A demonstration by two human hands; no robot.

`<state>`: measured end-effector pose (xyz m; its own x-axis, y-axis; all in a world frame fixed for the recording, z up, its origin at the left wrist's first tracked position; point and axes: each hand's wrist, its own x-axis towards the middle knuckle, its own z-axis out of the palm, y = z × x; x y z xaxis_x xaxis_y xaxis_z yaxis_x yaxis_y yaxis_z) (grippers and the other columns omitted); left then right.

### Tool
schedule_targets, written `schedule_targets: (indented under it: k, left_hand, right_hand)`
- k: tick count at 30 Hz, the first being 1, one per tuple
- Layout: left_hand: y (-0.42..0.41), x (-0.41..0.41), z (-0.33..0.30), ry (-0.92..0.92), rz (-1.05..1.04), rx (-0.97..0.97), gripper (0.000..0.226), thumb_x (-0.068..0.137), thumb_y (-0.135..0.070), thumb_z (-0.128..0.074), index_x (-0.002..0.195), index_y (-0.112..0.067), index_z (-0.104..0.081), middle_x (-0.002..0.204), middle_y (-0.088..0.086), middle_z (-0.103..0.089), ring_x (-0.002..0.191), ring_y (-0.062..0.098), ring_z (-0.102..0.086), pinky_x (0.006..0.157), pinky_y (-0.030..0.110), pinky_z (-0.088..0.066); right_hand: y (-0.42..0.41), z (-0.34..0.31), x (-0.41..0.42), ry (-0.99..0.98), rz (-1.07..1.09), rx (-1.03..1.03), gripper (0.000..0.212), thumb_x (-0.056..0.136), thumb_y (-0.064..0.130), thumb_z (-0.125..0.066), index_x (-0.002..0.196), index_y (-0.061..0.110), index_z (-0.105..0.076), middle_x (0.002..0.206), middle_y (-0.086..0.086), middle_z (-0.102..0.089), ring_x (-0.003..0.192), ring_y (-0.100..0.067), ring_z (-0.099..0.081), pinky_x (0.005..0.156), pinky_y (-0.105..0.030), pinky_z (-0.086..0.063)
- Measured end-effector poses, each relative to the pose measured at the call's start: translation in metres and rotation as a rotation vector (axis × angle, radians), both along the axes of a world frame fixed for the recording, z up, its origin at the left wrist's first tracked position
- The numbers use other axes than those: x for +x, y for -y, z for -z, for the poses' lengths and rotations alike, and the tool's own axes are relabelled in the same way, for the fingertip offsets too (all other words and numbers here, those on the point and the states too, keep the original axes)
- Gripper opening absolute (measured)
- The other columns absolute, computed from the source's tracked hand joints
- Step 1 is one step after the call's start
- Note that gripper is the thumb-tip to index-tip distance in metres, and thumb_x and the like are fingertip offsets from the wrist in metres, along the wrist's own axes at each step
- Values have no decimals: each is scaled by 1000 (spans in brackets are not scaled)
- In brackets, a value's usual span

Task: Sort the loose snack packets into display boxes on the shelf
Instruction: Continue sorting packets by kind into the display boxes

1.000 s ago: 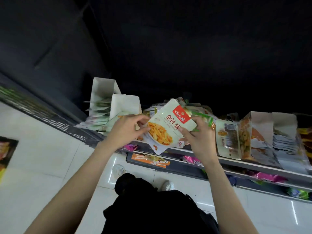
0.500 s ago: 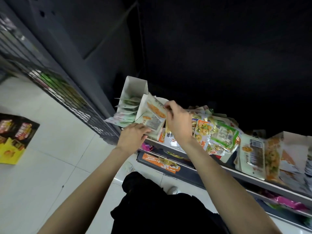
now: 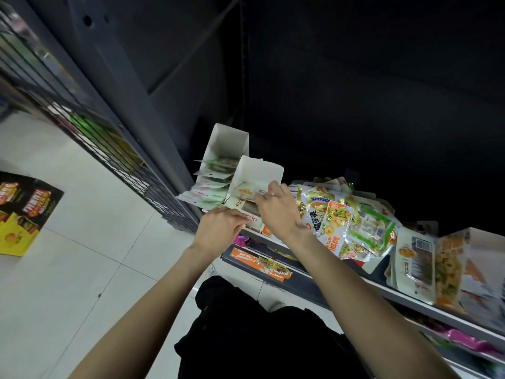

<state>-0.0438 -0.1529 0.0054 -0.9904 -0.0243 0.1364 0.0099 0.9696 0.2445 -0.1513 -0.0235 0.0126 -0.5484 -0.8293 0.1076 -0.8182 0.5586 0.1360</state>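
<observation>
Two white display boxes stand at the shelf's left end. The far box [image 3: 228,142] holds several green-and-white packets. In the nearer box [image 3: 259,172] lies an orange-printed snack packet [image 3: 250,192], and my right hand [image 3: 276,207] pinches its top edge inside the box. My left hand [image 3: 220,228] rests at the box's front, fingers curled on the lower edge of the packets there. A loose heap of snack packets [image 3: 344,220] lies to the right on the shelf [image 3: 426,306].
More packets and another open white box [image 3: 483,253] sit at the shelf's right. A lower shelf [image 3: 262,265] holds orange packets. A wire rack [image 3: 90,127] runs along the left. A black-and-yellow carton [image 3: 21,212] sits on the tiled floor.
The orange-printed packet went from in front of me leftward and down into the nearer white box. My right hand followed it in; my left hand stayed at the box front.
</observation>
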Motion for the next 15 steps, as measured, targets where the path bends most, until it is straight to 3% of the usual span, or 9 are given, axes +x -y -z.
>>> schedule_targets:
  k: [3, 5, 7, 9, 11, 13, 15]
  left_hand:
    - [-1, 0, 0, -9, -23, -14, 22, 63, -16, -85, 77, -30, -76, 78, -13, -72, 66, 14, -66, 61, 23, -52]
    - [-7, 3, -5, -6, -38, -23, 15, 66, -21, -79, 79, -28, -75, 75, -9, -71, 65, 18, -65, 60, 25, -51]
    - [-18, 8, -16, -30, -76, -12, 10, 69, -32, -68, 77, -28, -73, 67, -9, -68, 59, 17, -64, 54, 22, -45]
    - [-33, 10, -32, -84, -107, 18, 16, 73, -41, -59, 73, -29, -70, 60, -12, -65, 52, 11, -61, 49, 18, -40]
    - [-57, 6, -47, -113, -73, 117, 22, 80, -44, -52, 75, -27, -64, 60, -15, -63, 51, 4, -57, 48, 12, -35]
    - [-87, -5, -53, -157, -5, 240, 25, 86, -41, -49, 78, -20, -59, 62, -14, -60, 52, 2, -54, 49, 8, -33]
    - [-123, -18, -48, -173, 54, 368, 23, 87, -38, -47, 80, -17, -55, 65, -11, -59, 55, 3, -56, 49, 14, -43]
  right_hand:
    - [-5, 3, 6, 151, -47, 118, 29, 98, 30, -41, 101, 17, -67, 87, -1, -70, 106, -25, -47, 84, -37, -27]
    - [-13, 2, 9, 318, -26, 98, 51, 102, 43, -18, 121, 21, -60, 117, 1, -65, 127, -23, -34, 96, -39, -19]
    - [-25, 4, 11, 442, -15, 28, 56, 101, 46, -12, 134, 21, -50, 137, 2, -52, 139, -20, -21, 107, -39, -9]
    - [-44, 3, 17, 470, 33, -180, 61, 99, 47, -10, 132, 19, -54, 135, 2, -54, 136, -20, -30, 108, -35, -12]
    - [-76, 2, 25, 466, 137, -460, 60, 100, 46, -17, 120, 15, -63, 118, 0, -65, 120, -21, -50, 102, -36, -32]
    - [-118, 2, 34, 445, 276, -651, 43, 100, 36, -33, 111, 12, -67, 101, -2, -71, 96, -20, -63, 82, -33, -49]
    - [-166, 8, 40, 420, 447, -740, 25, 96, 21, -47, 106, 10, -68, 87, -4, -72, 71, -17, -66, 60, -27, -53]
